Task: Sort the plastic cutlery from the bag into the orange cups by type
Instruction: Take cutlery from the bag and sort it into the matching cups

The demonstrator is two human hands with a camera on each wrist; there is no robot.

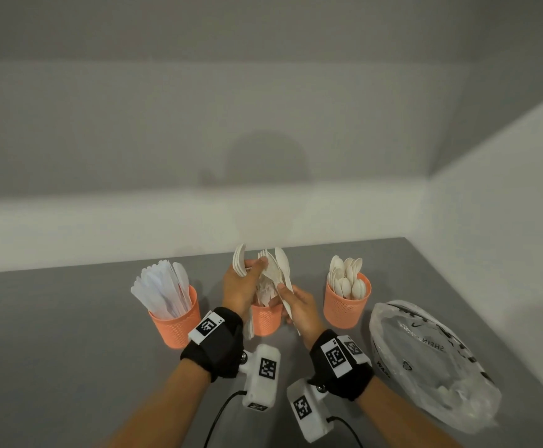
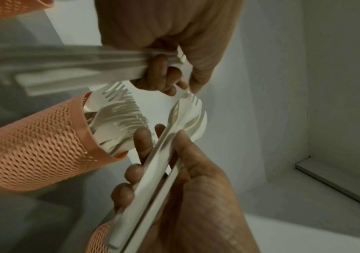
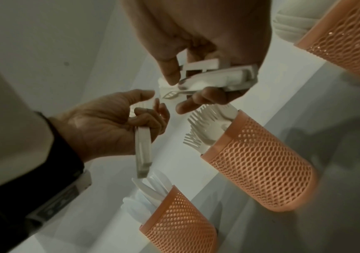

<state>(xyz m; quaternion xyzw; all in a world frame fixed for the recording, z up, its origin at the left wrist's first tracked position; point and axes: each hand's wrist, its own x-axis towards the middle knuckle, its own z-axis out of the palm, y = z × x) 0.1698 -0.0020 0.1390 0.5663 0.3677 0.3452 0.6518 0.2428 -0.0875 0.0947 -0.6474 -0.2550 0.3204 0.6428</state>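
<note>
Three orange mesh cups on the grey table (image 1: 53,318), lined up in a row. The left cup (image 1: 175,321) is packed with knives (image 1: 162,291), too many and too overlapped for me to count. The middle cup (image 1: 265,320) has the forks (image 2: 118,119), tines up, also a dense bunch I can't count. The right cup (image 1: 346,305) holds spoons (image 1: 346,276), roughly a dozen bowls sticking up, though they overlap so I won't swear to it.

Both my hands are up over the middle cup, close together but each holding its own stuff. My left hand (image 1: 241,287) is curled around a small stack of spoons (image 1: 239,261), bowls nested together, thumb pressed along the handles. My right hand (image 1: 299,310) is gripping a mixed handful (image 1: 280,270), where I can make out a spoon and some fork tines, but the exact number is hidden by my fingers.

The plastic bag (image 1: 425,357) lies crumpled on the table just right of the spoon cup, with a few white pieces visible through it.
</note>
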